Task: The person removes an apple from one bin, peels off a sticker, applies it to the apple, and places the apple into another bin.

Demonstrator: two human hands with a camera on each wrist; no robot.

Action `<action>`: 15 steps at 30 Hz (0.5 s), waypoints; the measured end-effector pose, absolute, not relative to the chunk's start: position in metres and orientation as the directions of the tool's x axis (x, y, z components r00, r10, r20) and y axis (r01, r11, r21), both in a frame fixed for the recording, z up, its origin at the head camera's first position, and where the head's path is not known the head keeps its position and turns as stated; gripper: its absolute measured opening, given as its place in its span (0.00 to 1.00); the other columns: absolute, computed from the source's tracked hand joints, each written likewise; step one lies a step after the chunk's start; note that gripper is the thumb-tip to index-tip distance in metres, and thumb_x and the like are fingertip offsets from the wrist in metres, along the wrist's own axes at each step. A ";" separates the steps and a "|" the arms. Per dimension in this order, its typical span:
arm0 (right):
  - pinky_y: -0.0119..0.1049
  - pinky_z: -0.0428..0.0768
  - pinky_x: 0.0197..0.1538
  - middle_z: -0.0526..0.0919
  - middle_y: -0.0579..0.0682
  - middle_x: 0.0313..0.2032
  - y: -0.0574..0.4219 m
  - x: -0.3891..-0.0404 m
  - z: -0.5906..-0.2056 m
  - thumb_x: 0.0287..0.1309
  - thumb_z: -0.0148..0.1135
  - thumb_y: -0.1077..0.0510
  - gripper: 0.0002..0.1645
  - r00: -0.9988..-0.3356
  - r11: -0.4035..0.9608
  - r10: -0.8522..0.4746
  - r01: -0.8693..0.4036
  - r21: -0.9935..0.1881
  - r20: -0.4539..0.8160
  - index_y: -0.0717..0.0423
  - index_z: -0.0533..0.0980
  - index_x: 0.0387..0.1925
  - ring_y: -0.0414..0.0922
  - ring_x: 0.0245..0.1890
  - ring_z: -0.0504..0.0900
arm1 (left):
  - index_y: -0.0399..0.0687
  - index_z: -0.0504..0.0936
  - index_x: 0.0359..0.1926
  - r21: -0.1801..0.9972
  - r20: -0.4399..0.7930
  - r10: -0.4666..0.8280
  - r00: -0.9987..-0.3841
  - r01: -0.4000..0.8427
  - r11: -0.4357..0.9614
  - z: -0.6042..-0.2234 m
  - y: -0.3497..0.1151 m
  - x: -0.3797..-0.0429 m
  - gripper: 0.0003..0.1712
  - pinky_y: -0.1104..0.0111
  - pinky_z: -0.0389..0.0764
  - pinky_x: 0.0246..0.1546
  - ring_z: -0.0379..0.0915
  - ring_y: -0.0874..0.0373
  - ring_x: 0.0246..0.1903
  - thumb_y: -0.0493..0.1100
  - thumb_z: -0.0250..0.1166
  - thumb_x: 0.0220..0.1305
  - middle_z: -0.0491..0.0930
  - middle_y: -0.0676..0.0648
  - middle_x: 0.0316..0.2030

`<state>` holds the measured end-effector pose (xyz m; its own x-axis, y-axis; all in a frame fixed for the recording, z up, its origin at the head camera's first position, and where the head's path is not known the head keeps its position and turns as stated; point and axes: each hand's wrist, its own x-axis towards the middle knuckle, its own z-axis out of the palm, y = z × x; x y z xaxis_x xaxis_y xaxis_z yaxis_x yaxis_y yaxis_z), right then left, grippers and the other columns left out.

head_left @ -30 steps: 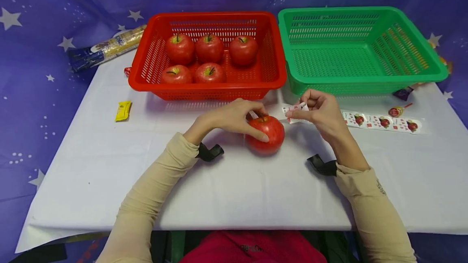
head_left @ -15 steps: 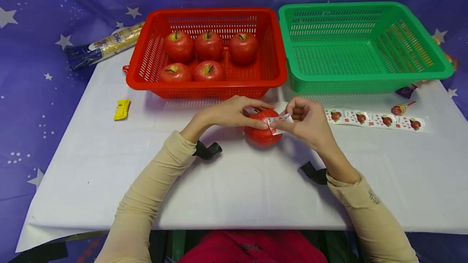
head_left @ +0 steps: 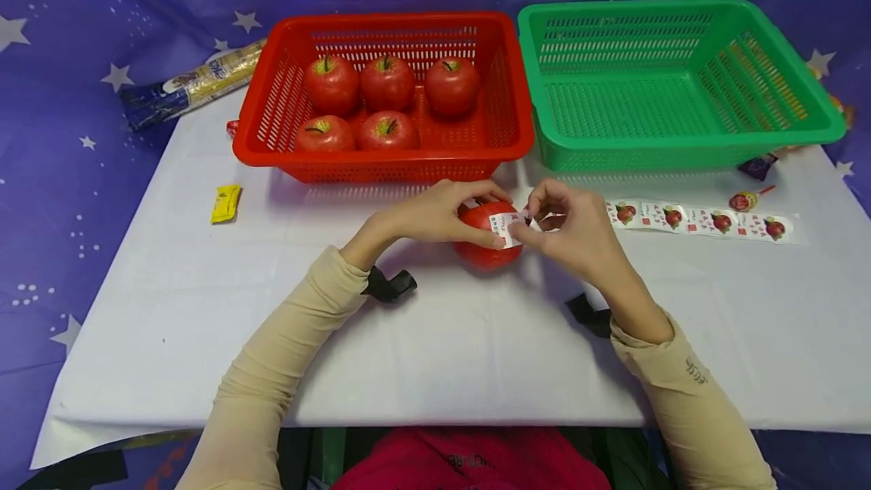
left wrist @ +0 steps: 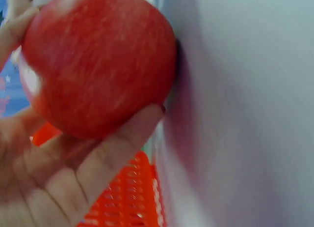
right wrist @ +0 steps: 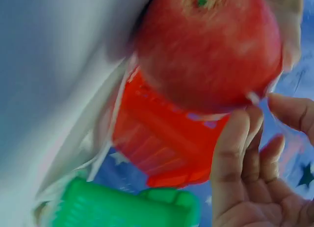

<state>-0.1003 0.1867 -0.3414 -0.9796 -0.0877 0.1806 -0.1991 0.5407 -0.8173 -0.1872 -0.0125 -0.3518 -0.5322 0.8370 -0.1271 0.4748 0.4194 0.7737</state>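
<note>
In the head view my left hand (head_left: 442, 215) grips a red apple (head_left: 481, 257) that sits on the white table. A white printed sticker (head_left: 502, 228) lies against the apple's upper right side, close to the left thumb. My right hand (head_left: 578, 229) pinches the sticker's right end between thumb and forefinger. The left wrist view has the apple (left wrist: 103, 65) large, with fingers curled beneath and around it. From the right wrist view, the right fingertips meet at the apple's (right wrist: 211, 50) side; most of the sticker is hidden there.
Behind the hands stands a red basket (head_left: 381, 159) holding several apples (head_left: 452, 87), beside a green basket (head_left: 680, 144). A strip of stickers (head_left: 704, 221) lies to the right, near a lollipop (head_left: 743, 201). A yellow packet (head_left: 225, 203) rests on the left, with a long blue-and-gold package (head_left: 197, 89) behind.
My right hand has moved left and brought the sticker from beside the apple onto its surface. The left hand keeps its grip on the apple, with little movement.
</note>
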 end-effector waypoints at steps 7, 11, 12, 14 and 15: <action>0.29 0.78 0.31 0.80 0.44 0.24 0.206 -0.114 -0.349 0.51 0.69 0.65 0.10 -0.980 0.424 -0.198 -0.075 -0.902 -0.011 0.65 0.74 0.28 0.40 0.25 0.81 | 0.52 0.72 0.59 0.864 -0.152 0.873 -0.464 0.366 0.345 -0.357 -0.020 -0.195 0.32 0.68 0.70 0.61 0.71 0.63 0.54 0.48 0.73 0.54 0.76 0.52 0.53; 0.29 0.78 0.30 0.79 0.43 0.24 0.209 -0.119 -0.353 0.49 0.68 0.69 0.10 -0.970 0.368 -0.243 -0.082 -0.926 -0.011 0.66 0.72 0.29 0.39 0.24 0.80 | 0.50 0.72 0.58 0.890 -0.137 0.893 -0.428 0.343 0.300 -0.358 -0.022 -0.199 0.32 0.68 0.69 0.62 0.69 0.62 0.55 0.45 0.73 0.53 0.75 0.51 0.52; 0.29 0.77 0.30 0.78 0.44 0.24 0.210 -0.120 -0.355 0.48 0.67 0.70 0.10 -0.970 0.372 -0.244 -0.099 -0.923 0.006 0.66 0.72 0.29 0.39 0.24 0.79 | 0.49 0.72 0.58 0.896 -0.126 0.899 -0.420 0.341 0.285 -0.359 -0.022 -0.200 0.32 0.68 0.69 0.62 0.69 0.62 0.55 0.44 0.73 0.53 0.75 0.51 0.52; 0.28 0.75 0.30 0.76 0.46 0.24 0.211 -0.123 -0.361 0.47 0.61 0.75 0.08 -0.962 0.388 -0.274 -0.119 -0.914 0.009 0.66 0.72 0.28 0.38 0.25 0.76 | 0.47 0.72 0.58 0.914 -0.104 0.916 -0.387 0.326 0.241 -0.361 -0.023 -0.200 0.32 0.67 0.69 0.62 0.69 0.61 0.55 0.41 0.73 0.52 0.75 0.50 0.53; 0.27 0.73 0.29 0.76 0.46 0.24 0.211 -0.125 -0.365 0.46 0.59 0.76 0.08 -0.956 0.420 -0.295 -0.135 -0.897 0.006 0.65 0.72 0.28 0.38 0.25 0.74 | 0.46 0.72 0.58 0.922 -0.092 0.925 -0.368 0.320 0.219 -0.362 -0.023 -0.200 0.32 0.67 0.69 0.62 0.69 0.61 0.55 0.40 0.73 0.52 0.75 0.49 0.53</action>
